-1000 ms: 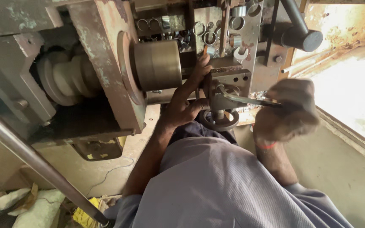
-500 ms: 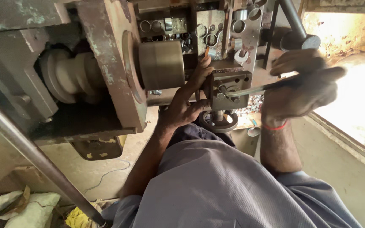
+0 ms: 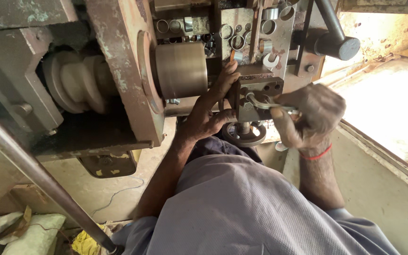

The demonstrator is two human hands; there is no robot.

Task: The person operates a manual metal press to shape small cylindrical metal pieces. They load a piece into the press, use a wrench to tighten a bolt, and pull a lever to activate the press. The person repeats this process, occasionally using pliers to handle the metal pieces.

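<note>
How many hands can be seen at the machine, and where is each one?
2. The left hand rests against the dark tool block, beside the brass cylinder. The right hand holds a bent metal key set in that block. No others visible.

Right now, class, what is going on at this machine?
A person leans over an old, rusty lathe. The right hand grips a bent metal key whose tip sits in the tool block. The left hand braces against that block, fingers near the brass-coloured cylinder. A small handwheel sits just below.
</note>
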